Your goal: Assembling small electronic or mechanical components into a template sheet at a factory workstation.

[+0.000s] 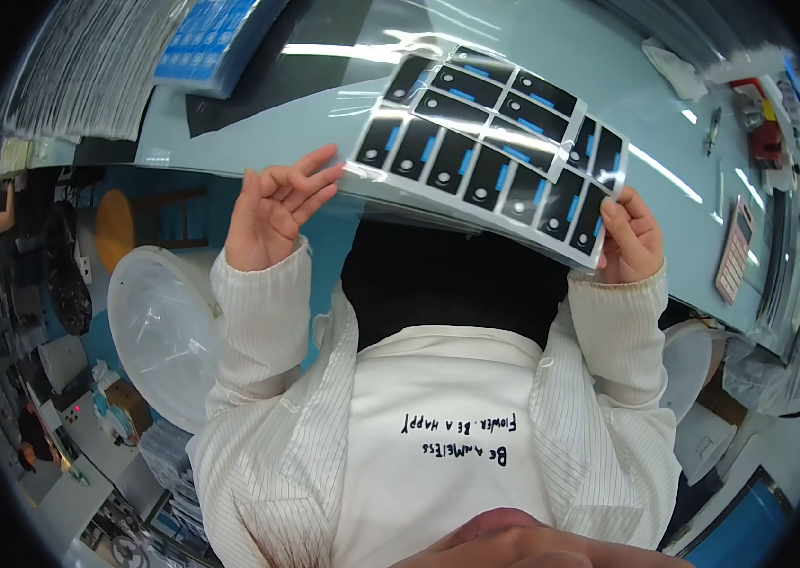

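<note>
A glossy white-edged sheet of black rectangular labels with small blue strips (452,175) is spanning the near edge of a pale, reflective tabletop (679,218), its near border projecting toward the person's body. It is looking thin and light, probably flexible and rather slippery; it is bowing gently at the right, so a sharp pinch could well be creasing it. The plain borders at its left and right ends are seeming the best places for taking hold, with both ends supported. The right hand (629,237) is closing on the near right corner, its thumb lying on top and its fingers curling beneath. The left hand (272,213) is hovering open, palm up with fingers loosely spread, its fingertips pointing at the left corner; whether they are touching it, one cannot tell.
</note>
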The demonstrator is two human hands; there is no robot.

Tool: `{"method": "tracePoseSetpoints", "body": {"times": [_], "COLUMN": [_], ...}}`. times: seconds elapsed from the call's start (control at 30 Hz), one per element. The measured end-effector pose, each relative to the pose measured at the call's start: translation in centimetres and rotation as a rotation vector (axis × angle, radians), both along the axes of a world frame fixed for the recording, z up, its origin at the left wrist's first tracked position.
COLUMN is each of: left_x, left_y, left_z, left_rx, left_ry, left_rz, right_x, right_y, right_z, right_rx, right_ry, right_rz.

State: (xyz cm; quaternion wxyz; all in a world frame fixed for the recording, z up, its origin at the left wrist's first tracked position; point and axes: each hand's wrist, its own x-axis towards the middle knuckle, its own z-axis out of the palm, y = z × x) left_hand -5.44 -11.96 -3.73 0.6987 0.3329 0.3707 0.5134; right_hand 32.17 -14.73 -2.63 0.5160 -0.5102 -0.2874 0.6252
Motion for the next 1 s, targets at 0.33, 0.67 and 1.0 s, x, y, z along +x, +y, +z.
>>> {"method": "tracePoseSetpoints", "body": {"times": [0.33,0.67,1.0], "left_x": [2.2,10.2,21.9], "left_y": [-0.2,-4.0,-6.6], "left_z": [-0.3,3.0,-3.0], "left_rx": [-0.046,0.479,-0.173], "left_ry": [0.105,1.026,0.403], "left_rz": [-0.032,0.121,-0.541], "right_x": [15.2,18.0,11.8], "right_y": [-7.6,-8.7,-6.4], "right_z": [-0.8,1.6,-1.7], "right_rx": [-0.034,0.324,0.828], "right_ry": [-0.244,-1.527,-1.58], "right_rz": [-0.3,-0.114,0.664]}}
